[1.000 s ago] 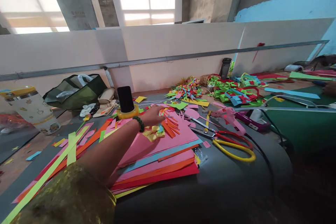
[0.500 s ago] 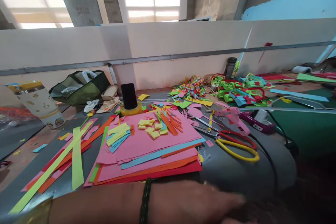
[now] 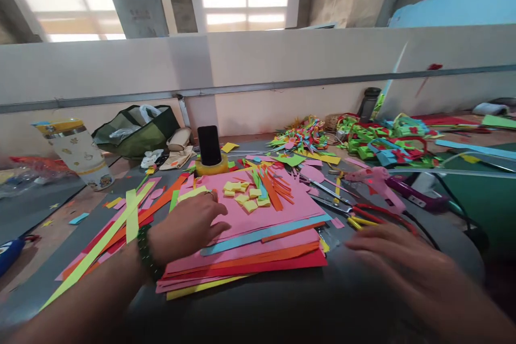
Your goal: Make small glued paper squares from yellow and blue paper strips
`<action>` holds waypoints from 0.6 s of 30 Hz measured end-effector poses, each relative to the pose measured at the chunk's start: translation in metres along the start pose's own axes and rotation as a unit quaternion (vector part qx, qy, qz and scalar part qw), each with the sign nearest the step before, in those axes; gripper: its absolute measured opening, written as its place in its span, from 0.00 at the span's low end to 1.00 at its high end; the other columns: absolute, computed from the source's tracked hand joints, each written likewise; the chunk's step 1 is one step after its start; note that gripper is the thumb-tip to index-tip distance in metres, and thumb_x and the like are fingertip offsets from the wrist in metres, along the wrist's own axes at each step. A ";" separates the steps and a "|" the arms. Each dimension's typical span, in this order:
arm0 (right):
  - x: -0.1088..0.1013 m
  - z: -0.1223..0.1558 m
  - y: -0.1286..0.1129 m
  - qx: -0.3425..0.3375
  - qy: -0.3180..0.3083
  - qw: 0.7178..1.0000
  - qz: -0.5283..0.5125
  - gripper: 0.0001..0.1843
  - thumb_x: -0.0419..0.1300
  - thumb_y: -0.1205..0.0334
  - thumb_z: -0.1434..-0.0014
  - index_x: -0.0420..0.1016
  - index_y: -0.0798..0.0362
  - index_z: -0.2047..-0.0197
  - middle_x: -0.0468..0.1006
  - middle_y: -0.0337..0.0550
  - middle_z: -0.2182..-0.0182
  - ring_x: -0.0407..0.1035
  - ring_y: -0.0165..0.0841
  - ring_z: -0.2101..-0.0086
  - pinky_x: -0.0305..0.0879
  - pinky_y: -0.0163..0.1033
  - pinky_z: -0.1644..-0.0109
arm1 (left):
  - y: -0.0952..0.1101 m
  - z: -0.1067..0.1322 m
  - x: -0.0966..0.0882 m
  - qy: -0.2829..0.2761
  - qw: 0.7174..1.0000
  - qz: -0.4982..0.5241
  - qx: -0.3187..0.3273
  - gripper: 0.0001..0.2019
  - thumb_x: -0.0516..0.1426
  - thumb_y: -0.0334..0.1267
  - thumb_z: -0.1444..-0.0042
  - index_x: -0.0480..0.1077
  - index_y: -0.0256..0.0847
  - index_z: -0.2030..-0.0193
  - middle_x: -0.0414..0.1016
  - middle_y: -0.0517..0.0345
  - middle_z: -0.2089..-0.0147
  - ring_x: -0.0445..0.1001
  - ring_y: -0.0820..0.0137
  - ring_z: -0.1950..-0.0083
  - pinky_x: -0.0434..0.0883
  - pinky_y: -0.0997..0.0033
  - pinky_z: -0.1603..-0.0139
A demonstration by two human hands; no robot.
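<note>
My left hand (image 3: pixel 191 226), with a dark beaded bracelet on its wrist, reaches over the stack of coloured paper. It covers most of the small yellow strips (image 3: pixel 192 193); thumb and index finger are apart, and contact with the strips cannot be made out. Folded yellow paper pieces (image 3: pixel 250 205) lie just right of it on a pink sheet (image 3: pixel 236 226). Slightly blurred, my right hand (image 3: pixel 415 269) hovers at the lower right with fingers stretched out and nothing held. Beyond its fingertips lie scissors (image 3: pixel 342 207) with red and yellow handles, the yellow one partly hidden by the hand.
A phone (image 3: pixel 209 145) stands in a tape roll (image 3: pixel 212 165) behind the paper. Long paper strips (image 3: pixel 100 242) and a tumbler (image 3: pixel 80 153) are on the left. A pink glue gun (image 3: pixel 377 185) and its cord lie right, before piles of coloured paper (image 3: pixel 302 134).
My left hand has come over the small strips from the bottom of the view, where an arm lay across. My right hand has appeared near the scissors. The view has shifted left.
</note>
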State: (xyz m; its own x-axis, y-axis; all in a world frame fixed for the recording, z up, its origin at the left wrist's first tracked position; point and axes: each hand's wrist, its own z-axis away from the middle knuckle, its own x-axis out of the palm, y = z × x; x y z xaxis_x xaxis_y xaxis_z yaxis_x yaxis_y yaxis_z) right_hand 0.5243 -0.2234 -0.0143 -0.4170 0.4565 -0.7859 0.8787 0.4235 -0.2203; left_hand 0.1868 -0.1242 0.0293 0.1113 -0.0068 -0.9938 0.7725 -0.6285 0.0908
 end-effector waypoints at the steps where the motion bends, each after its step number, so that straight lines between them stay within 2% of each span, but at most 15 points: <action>1: 0.008 -0.014 -0.010 -0.030 -0.028 0.999 0.001 0.14 0.52 0.50 0.38 0.79 0.41 0.60 0.77 0.44 0.61 0.72 0.36 0.60 0.72 0.39 0.59 | -0.007 -0.009 0.004 0.005 1.000 -0.030 -0.005 0.17 0.53 0.47 0.43 0.74 0.41 0.53 0.73 0.46 0.55 0.72 0.57 0.53 0.66 0.60 0.52; 4: 0.025 -0.050 -0.034 -0.084 -0.095 0.991 0.034 0.13 0.53 0.54 0.38 0.77 0.45 0.56 0.74 0.47 0.53 0.69 0.39 0.54 0.68 0.45 0.54 | -0.035 -0.025 0.011 0.034 0.993 -0.088 -0.075 0.32 0.58 0.56 0.51 0.68 0.34 0.45 0.71 0.36 0.50 0.67 0.46 0.47 0.64 0.52 0.49; 6: 0.028 -0.068 -0.048 -0.106 -0.128 0.985 0.045 0.14 0.54 0.54 0.38 0.75 0.47 0.53 0.74 0.47 0.55 0.70 0.40 0.56 0.68 0.44 0.57 | -0.060 -0.027 0.010 0.010 0.990 -0.070 -0.126 0.40 0.60 0.59 0.56 0.64 0.33 0.41 0.70 0.34 0.48 0.65 0.43 0.44 0.64 0.50 0.49; 9: 0.025 -0.089 -0.075 -0.121 -0.194 0.973 0.020 0.14 0.51 0.52 0.36 0.73 0.45 0.53 0.78 0.40 0.66 0.72 0.34 0.68 0.64 0.37 0.67 | -0.097 -0.022 0.010 -0.013 0.990 0.032 -0.136 0.38 0.57 0.57 0.53 0.62 0.37 0.39 0.66 0.39 0.41 0.63 0.49 0.40 0.62 0.55 0.45; 11: 0.028 -0.104 -0.094 -0.149 -0.218 0.965 -0.003 0.13 0.50 0.54 0.35 0.74 0.46 0.56 0.77 0.39 0.70 0.71 0.32 0.70 0.61 0.35 0.68 | -0.113 -0.018 0.014 -0.011 0.988 0.118 -0.104 0.34 0.53 0.57 0.47 0.60 0.40 0.38 0.62 0.46 0.37 0.60 0.56 0.37 0.59 0.60 0.40; 14: 0.051 -0.129 -0.115 -0.216 -0.240 0.946 0.009 0.13 0.51 0.60 0.36 0.76 0.51 0.62 0.76 0.44 0.67 0.71 0.32 0.68 0.59 0.35 0.68 | -0.119 -0.020 0.026 -0.034 0.981 0.184 -0.052 0.37 0.56 0.57 0.50 0.57 0.42 0.36 0.57 0.48 0.34 0.56 0.59 0.35 0.55 0.64 0.37; 16: 0.077 -0.143 -0.115 -0.239 -0.264 0.934 0.037 0.13 0.51 0.63 0.36 0.77 0.53 0.64 0.76 0.46 0.67 0.70 0.33 0.68 0.57 0.35 0.69 | -0.117 -0.023 0.034 -0.036 0.982 0.177 -0.048 0.42 0.60 0.58 0.56 0.57 0.40 0.36 0.58 0.45 0.35 0.57 0.57 0.36 0.55 0.61 0.37; 18: 0.102 -0.152 -0.108 -0.233 -0.277 0.931 0.053 0.13 0.50 0.66 0.37 0.77 0.54 0.64 0.76 0.47 0.67 0.71 0.35 0.67 0.56 0.35 0.70 | -0.116 -0.027 0.040 -0.016 0.984 0.164 -0.061 0.41 0.61 0.57 0.57 0.60 0.38 0.38 0.62 0.43 0.38 0.59 0.55 0.38 0.57 0.59 0.39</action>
State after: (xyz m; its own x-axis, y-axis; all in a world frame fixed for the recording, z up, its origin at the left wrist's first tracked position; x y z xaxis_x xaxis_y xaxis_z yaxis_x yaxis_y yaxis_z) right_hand 0.3520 -0.1034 0.0169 -0.0368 0.0959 -0.9947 0.6584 0.7511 0.0481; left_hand 0.1190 -0.0305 -0.0194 0.3490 -0.2190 -0.9112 0.7684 -0.4897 0.4120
